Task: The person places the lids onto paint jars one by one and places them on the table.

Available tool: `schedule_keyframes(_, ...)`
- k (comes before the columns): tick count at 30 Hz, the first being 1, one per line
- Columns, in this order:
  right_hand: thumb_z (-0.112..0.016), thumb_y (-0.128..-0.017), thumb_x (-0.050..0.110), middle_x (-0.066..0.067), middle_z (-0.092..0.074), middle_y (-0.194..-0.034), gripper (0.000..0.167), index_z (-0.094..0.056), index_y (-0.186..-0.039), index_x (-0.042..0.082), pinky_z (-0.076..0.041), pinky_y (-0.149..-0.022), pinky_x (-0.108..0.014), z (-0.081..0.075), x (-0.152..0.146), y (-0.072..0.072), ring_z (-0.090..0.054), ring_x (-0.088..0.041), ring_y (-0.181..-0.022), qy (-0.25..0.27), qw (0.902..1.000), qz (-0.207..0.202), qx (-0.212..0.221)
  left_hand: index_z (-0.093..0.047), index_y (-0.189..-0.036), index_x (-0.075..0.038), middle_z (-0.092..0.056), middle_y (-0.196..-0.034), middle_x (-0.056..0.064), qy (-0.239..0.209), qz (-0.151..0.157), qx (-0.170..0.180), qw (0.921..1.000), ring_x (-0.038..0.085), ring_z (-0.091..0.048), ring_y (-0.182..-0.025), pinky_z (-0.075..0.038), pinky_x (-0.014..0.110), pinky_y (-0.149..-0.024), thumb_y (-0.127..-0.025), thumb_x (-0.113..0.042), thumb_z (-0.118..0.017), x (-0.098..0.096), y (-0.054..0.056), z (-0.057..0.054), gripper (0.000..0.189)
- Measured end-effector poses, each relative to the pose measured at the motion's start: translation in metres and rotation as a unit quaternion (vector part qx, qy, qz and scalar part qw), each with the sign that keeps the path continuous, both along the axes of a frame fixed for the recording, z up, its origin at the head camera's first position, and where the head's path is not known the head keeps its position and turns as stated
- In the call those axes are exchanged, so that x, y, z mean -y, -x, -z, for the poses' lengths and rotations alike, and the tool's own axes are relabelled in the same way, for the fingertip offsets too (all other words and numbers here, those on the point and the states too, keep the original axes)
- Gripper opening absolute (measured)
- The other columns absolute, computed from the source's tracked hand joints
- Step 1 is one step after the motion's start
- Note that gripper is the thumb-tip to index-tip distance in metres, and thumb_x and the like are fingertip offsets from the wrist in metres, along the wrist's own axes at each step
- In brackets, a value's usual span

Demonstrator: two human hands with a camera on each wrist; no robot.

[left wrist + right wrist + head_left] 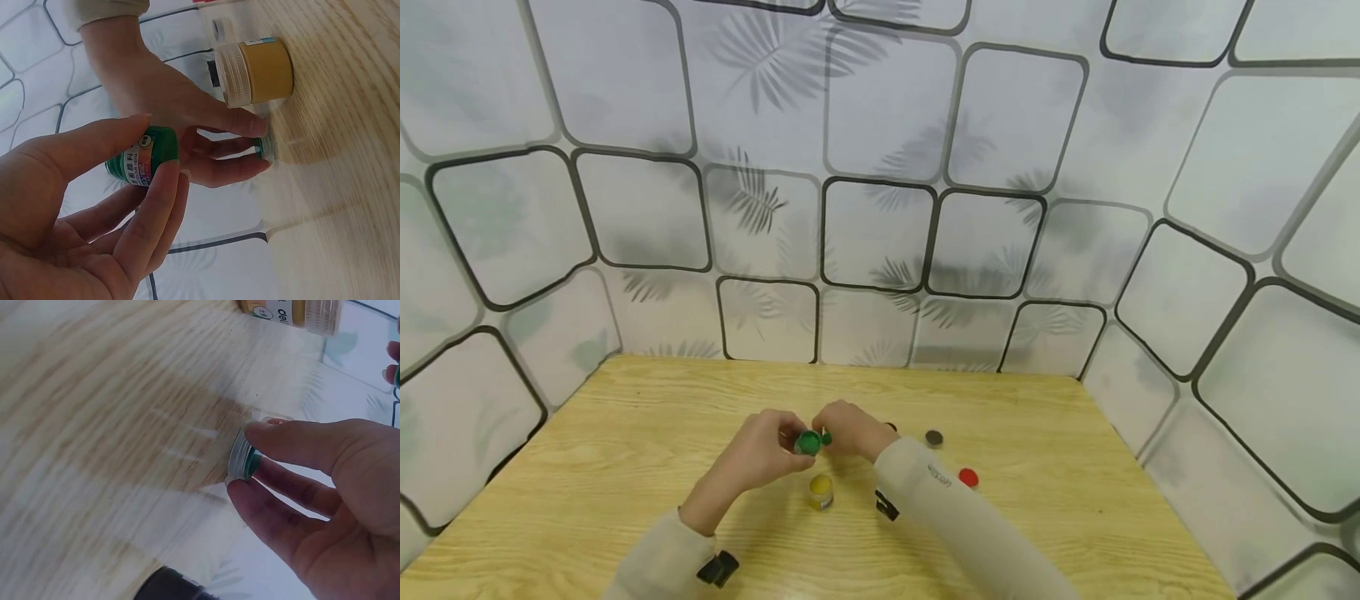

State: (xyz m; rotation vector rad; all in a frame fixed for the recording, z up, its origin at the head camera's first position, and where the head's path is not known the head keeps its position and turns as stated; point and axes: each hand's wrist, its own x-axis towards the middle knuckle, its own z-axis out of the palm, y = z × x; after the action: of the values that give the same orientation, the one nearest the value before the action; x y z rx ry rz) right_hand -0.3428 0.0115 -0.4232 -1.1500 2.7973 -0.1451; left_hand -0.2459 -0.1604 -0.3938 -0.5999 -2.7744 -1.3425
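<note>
My left hand [758, 450] grips a small green paint jar [140, 157] between thumb and fingers, raised above the table. A printed label shows on its side, and the head view looks down on its green round top. Just to the right, my right hand [850, 429] pinches a clear ribbed lid [240, 456] by its rim, with green on its inner side. The lid is on edge, close over the wood. Nearer the front stands a yellow paint jar [821, 493] with a clear ribbed upper part, apart from both hands.
The wooden table [1037, 517] has a patterned cloth wall [880, 325] behind it and at the sides. A dark-topped round container [934, 438] and a red-topped one [968, 477] are right of my right forearm. Another black item [891, 426] is partly hidden behind that wrist.
</note>
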Motion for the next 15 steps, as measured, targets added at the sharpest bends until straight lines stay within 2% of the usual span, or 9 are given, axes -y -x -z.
schedule_keyframes(4, -0.076, -0.089, 0.003, 0.0, -0.077, -0.095, 0.01, -0.078, -0.095, 0.011, -0.052, -0.076, -0.02, 0.001, -0.005, -0.002, -0.065, -0.009, -0.084, 0.01, 0.9999, -0.001, 0.007, -0.075, -0.099, -0.002, -0.075, -0.093, 0.009, -0.007, -0.003, 0.011, 0.9999, 0.018, -0.072, -0.08, -0.059, 0.03, -0.067, -0.082, -0.007, -0.085, 0.0, 0.0, 0.001, 0.021)
schedule_keyframes(8, -0.078, -0.088, 0.005, -0.002, -0.077, -0.099, 0.01, -0.077, -0.097, 0.01, -0.054, -0.08, -0.021, -0.003, -0.014, -0.006, -0.067, -0.012, -0.089, 0.038, 0.999, -0.002, 0.023, -0.076, -0.101, -0.001, -0.076, -0.095, 0.009, -0.01, -0.002, 0.019, 0.9998, 0.016, -0.072, -0.079, -0.059, 0.03, -0.066, -0.082, -0.008, -0.086, -0.002, 0.001, 0.003, 0.023)
schedule_keyframes(15, -0.078, -0.09, 0.008, -0.005, -0.075, -0.103, 0.015, -0.076, -0.105, 0.01, -0.055, -0.078, -0.022, -0.023, -0.043, -0.027, -0.07, -0.016, -0.091, 0.109, 0.9913, -0.003, 0.073, -0.076, -0.101, -0.001, -0.076, -0.093, 0.007, 0.001, 0.0, 0.02, 0.9998, 0.015, -0.072, -0.078, -0.059, 0.029, -0.066, -0.081, -0.007, -0.086, -0.006, 0.002, 0.006, 0.023)
